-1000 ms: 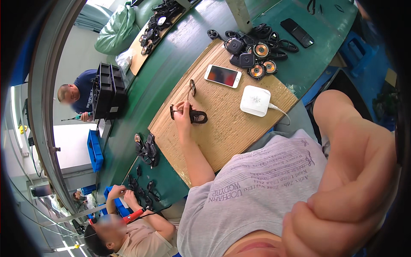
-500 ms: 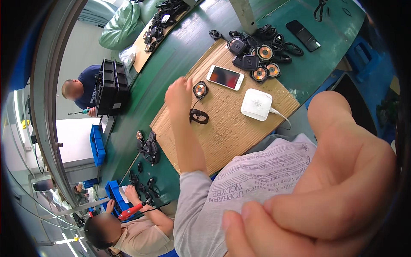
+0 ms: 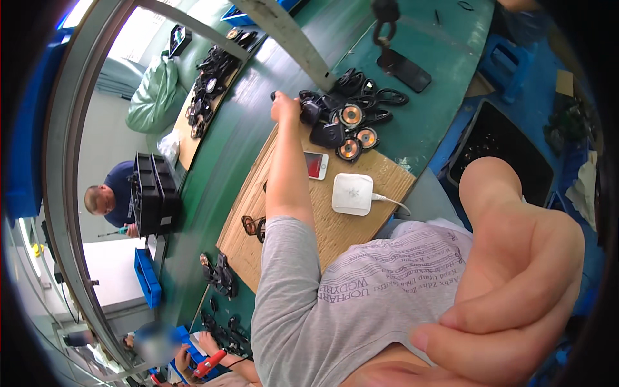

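My left hand (image 3: pixel 285 106) reaches to the far edge of the cardboard (image 3: pixel 380 187), beside a pile of black cabled pieces (image 3: pixel 329 135). Its fingers are curled, with something small and dark at their tips that I cannot make out. Several round pieces in the pile show copper-coloured coils (image 3: pixel 351 115). A white phone (image 3: pixel 316 166) lies on the cardboard, partly behind my left forearm. Nearer to me sits a white square pad (image 3: pixel 353 194) with a white cable. Looped black cable (image 3: pixel 260 229) shows left of my forearm. My right hand (image 3: pixel 522 277) is close up, fingers curled, nothing visible in it.
A black phone (image 3: pixel 404 69) lies on the green table (image 3: pixel 445 48) behind the pile. A metal post (image 3: pixel 296 48) rises beyond it. More black cabled parts (image 3: pixel 219 274) lie at the left. Another person works with a red tool (image 3: pixel 209 364); a second stands by black crates (image 3: pixel 155 193).
My left hand has moved from beside the round coil piece to the far side by the pile. The whole view has shifted. My right hand stays curled, slightly changed in pose.
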`<state>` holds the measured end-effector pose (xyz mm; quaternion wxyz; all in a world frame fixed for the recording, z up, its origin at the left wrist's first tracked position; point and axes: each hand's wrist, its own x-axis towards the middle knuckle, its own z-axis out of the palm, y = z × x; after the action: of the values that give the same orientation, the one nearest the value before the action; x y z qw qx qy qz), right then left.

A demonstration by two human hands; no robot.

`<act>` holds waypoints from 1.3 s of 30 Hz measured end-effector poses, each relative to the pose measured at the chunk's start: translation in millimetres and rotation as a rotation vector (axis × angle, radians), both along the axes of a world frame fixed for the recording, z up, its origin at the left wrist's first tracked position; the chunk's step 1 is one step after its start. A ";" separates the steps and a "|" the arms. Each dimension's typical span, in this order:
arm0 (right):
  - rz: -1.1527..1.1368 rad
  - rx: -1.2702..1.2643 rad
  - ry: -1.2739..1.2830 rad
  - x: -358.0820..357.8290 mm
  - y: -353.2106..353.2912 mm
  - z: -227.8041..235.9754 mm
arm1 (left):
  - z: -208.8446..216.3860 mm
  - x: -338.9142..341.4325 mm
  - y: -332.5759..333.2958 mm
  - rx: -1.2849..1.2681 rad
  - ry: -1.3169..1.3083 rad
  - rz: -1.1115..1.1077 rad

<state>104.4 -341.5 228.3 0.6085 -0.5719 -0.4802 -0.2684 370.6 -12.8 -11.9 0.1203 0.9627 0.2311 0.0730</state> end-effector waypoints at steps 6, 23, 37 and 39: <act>-0.018 0.008 0.030 18.3 9.2 10.7 | 0.5 4.8 21.5 -0.319 -0.199 -0.095; -0.192 -0.293 -0.170 57.5 30.3 -44.7 | 44.8 -101.1 -59.7 -0.715 -0.645 -0.540; -0.175 0.136 -0.748 3.1 11.5 10.8 | 71.4 -159.2 -106.3 -0.056 -0.488 -0.937; -0.214 0.140 -0.789 -0.5 -0.7 8.1 | 76.3 -172.3 -109.0 -0.070 -0.503 -0.939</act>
<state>103.9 -342.1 236.4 0.3839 -0.4288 -0.5951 -0.5609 198.3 -121.8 64.4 0.2238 0.9107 -0.2583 0.2319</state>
